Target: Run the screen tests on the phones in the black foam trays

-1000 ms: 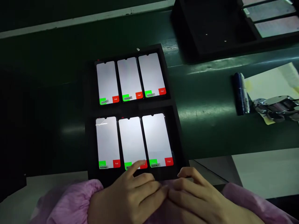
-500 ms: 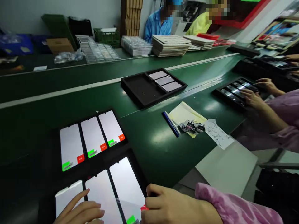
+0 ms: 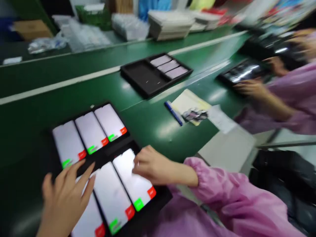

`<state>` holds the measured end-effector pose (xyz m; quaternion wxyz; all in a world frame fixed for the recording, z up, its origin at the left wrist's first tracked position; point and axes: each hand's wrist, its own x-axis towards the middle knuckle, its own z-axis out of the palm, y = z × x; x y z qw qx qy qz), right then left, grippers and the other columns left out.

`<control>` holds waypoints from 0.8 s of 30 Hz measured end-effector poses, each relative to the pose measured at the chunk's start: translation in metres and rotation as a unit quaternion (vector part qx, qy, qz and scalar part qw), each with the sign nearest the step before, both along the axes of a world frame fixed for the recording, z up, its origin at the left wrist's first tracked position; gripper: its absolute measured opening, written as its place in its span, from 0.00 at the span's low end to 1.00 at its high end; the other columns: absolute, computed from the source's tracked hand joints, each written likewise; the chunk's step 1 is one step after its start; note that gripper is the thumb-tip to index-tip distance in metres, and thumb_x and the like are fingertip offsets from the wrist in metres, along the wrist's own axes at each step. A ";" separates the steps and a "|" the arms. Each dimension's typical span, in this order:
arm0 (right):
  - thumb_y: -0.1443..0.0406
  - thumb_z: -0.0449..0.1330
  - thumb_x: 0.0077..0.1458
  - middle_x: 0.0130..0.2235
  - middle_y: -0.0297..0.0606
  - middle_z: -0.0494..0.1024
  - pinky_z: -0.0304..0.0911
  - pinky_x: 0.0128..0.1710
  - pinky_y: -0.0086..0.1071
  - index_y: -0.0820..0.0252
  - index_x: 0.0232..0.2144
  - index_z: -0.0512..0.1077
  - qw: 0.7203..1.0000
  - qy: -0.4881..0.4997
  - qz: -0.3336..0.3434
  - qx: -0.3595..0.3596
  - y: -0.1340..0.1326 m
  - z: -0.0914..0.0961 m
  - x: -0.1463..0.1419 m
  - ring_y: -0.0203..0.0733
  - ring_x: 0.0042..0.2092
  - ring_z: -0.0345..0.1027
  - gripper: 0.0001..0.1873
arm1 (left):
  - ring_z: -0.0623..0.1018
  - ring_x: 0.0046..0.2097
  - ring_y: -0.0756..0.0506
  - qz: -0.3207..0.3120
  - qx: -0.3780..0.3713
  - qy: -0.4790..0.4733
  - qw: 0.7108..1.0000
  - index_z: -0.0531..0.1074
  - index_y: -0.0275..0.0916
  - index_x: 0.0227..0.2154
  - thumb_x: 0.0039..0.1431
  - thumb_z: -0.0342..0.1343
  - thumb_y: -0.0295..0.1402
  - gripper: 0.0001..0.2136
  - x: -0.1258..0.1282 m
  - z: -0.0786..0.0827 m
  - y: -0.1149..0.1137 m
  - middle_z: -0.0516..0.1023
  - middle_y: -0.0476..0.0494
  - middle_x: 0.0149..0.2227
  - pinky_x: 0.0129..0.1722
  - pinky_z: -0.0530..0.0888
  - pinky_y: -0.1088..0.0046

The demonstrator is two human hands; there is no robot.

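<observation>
A black tray (image 3: 111, 149) lies before me with two rows of lit smartphones, their white screens carrying green and red labels. My left hand (image 3: 65, 194) is open, fingers spread over the tray's left part and partly covering the near-left phone (image 3: 87, 214). My right hand (image 3: 154, 166) is closed, its curled fingers at the upper right of the near-right phone (image 3: 130, 176); what they hold, if anything, is hidden. Between the hands lies the middle near phone (image 3: 112, 194). The far row includes a right-hand phone (image 3: 110, 120).
Beyond stands a second black tray (image 3: 145, 77) with several pale-screened phones on its right side. A blue pen (image 3: 174, 113), yellow paper (image 3: 189, 98), small metallic parts (image 3: 195, 114) and a white note (image 3: 221, 118) lie on the green bench. A co-worker's hands (image 3: 254, 87) are at another tray.
The whole scene has shifted up and left in view. My right hand has moved from the near-right phone's lower corner to its upper part. My left hand has moved farther over the tray, fingers spreading.
</observation>
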<state>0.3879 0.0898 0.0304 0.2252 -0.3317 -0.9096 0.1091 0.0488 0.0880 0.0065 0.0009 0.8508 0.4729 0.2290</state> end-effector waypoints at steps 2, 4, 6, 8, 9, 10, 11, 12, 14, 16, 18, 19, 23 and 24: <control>0.65 0.53 0.71 0.41 0.37 0.80 0.58 0.43 0.39 0.56 0.42 0.73 0.995 0.042 -0.069 -0.051 0.013 -0.007 -0.007 0.43 0.42 0.68 0.08 | 0.78 0.53 0.26 0.056 0.017 0.124 0.990 0.80 0.45 0.56 0.67 0.57 0.36 0.17 0.009 0.014 -0.010 0.80 0.30 0.54 0.65 0.60 0.26; 0.64 0.51 0.72 0.40 0.40 0.80 0.56 0.43 0.40 0.57 0.43 0.70 0.988 0.067 -0.109 -0.089 0.025 -0.016 -0.015 0.46 0.42 0.66 0.08 | 0.78 0.51 0.29 0.072 0.011 0.176 0.982 0.82 0.41 0.53 0.70 0.55 0.36 0.15 0.013 0.019 -0.016 0.80 0.30 0.53 0.64 0.63 0.30; 0.62 0.50 0.73 0.41 0.42 0.80 0.55 0.43 0.42 0.57 0.43 0.69 0.982 0.074 -0.134 -0.112 0.033 -0.022 -0.020 0.48 0.43 0.65 0.09 | 0.77 0.51 0.30 0.084 -0.005 0.188 0.979 0.82 0.40 0.53 0.72 0.53 0.36 0.15 0.011 0.020 -0.018 0.79 0.31 0.52 0.63 0.64 0.30; 0.61 0.49 0.73 0.42 0.43 0.81 0.55 0.44 0.43 0.56 0.43 0.69 0.977 0.070 -0.153 -0.127 0.035 -0.023 -0.023 0.49 0.43 0.65 0.10 | 0.76 0.51 0.31 0.096 -0.021 0.168 0.981 0.83 0.40 0.50 0.73 0.51 0.36 0.16 0.006 0.021 -0.020 0.79 0.32 0.51 0.62 0.65 0.32; 0.61 0.49 0.73 0.42 0.43 0.81 0.56 0.45 0.44 0.55 0.43 0.69 0.976 0.067 -0.161 -0.133 0.036 -0.023 -0.024 0.50 0.43 0.65 0.10 | 0.76 0.51 0.31 0.102 -0.029 0.152 0.983 0.83 0.40 0.48 0.73 0.50 0.37 0.16 0.005 0.021 -0.020 0.79 0.32 0.50 0.62 0.66 0.33; 0.60 0.49 0.72 0.42 0.43 0.81 0.57 0.46 0.45 0.55 0.44 0.69 0.974 0.064 -0.167 -0.138 0.036 -0.022 -0.025 0.50 0.44 0.65 0.10 | 0.76 0.51 0.32 0.107 -0.036 0.136 0.984 0.84 0.40 0.45 0.73 0.49 0.37 0.17 0.004 0.021 -0.020 0.78 0.32 0.50 0.61 0.67 0.34; 0.61 0.49 0.72 0.42 0.43 0.80 0.58 0.47 0.45 0.55 0.44 0.69 0.973 0.062 -0.173 -0.142 0.036 -0.021 -0.025 0.51 0.45 0.66 0.10 | 0.75 0.50 0.32 0.111 -0.041 0.125 0.985 0.84 0.40 0.44 0.73 0.49 0.38 0.17 0.004 0.021 -0.019 0.78 0.32 0.50 0.60 0.68 0.35; 0.61 0.49 0.72 0.42 0.43 0.80 0.59 0.48 0.46 0.55 0.44 0.69 0.971 0.062 -0.178 -0.145 0.036 -0.021 -0.025 0.52 0.46 0.66 0.09 | 0.75 0.50 0.32 0.113 -0.046 0.119 0.985 0.84 0.41 0.45 0.73 0.49 0.38 0.17 0.005 0.021 -0.017 0.78 0.33 0.50 0.60 0.68 0.36; 0.61 0.50 0.71 0.43 0.42 0.80 0.62 0.49 0.47 0.54 0.44 0.69 0.969 0.066 -0.185 -0.149 0.037 -0.020 -0.025 0.52 0.47 0.68 0.08 | 0.74 0.50 0.33 0.114 -0.051 0.122 0.985 0.84 0.41 0.48 0.73 0.50 0.39 0.17 0.010 0.021 -0.014 0.77 0.33 0.50 0.61 0.67 0.35; 0.62 0.51 0.71 0.43 0.41 0.79 0.64 0.50 0.47 0.53 0.43 0.68 0.967 0.076 -0.191 -0.149 0.037 -0.020 -0.024 0.51 0.48 0.69 0.06 | 0.74 0.51 0.32 0.107 -0.061 0.128 0.984 0.83 0.41 0.50 0.72 0.51 0.41 0.17 0.016 0.022 -0.011 0.76 0.34 0.50 0.63 0.63 0.32; 0.61 0.52 0.71 0.42 0.39 0.78 0.67 0.50 0.47 0.52 0.42 0.67 0.964 0.095 -0.193 -0.153 0.036 -0.021 -0.024 0.49 0.48 0.71 0.05 | 0.73 0.52 0.32 0.101 -0.075 0.124 0.984 0.83 0.42 0.49 0.72 0.51 0.42 0.17 0.020 0.023 -0.009 0.76 0.34 0.51 0.65 0.60 0.30; 0.61 0.53 0.71 0.42 0.38 0.78 0.68 0.50 0.48 0.52 0.42 0.67 0.962 0.108 -0.194 -0.159 0.036 -0.021 -0.024 0.48 0.47 0.72 0.04 | 0.73 0.53 0.31 0.102 -0.080 0.120 0.984 0.84 0.43 0.47 0.72 0.51 0.42 0.17 0.021 0.023 -0.008 0.76 0.35 0.51 0.65 0.59 0.29; 0.60 0.55 0.71 0.41 0.35 0.78 0.70 0.50 0.47 0.52 0.40 0.66 0.946 0.175 -0.187 -0.198 0.033 -0.018 -0.023 0.46 0.45 0.74 0.04 | 0.73 0.54 0.31 0.109 -0.079 0.105 0.985 0.84 0.45 0.43 0.72 0.52 0.41 0.15 0.023 0.024 -0.008 0.76 0.36 0.50 0.67 0.57 0.29; 0.61 0.56 0.71 0.41 0.35 0.79 0.70 0.50 0.47 0.52 0.40 0.66 0.942 0.191 -0.185 -0.206 0.032 -0.017 -0.023 0.45 0.45 0.75 0.04 | 0.73 0.54 0.31 0.111 -0.076 0.104 0.985 0.84 0.45 0.43 0.72 0.52 0.41 0.15 0.023 0.025 -0.009 0.76 0.36 0.50 0.67 0.58 0.29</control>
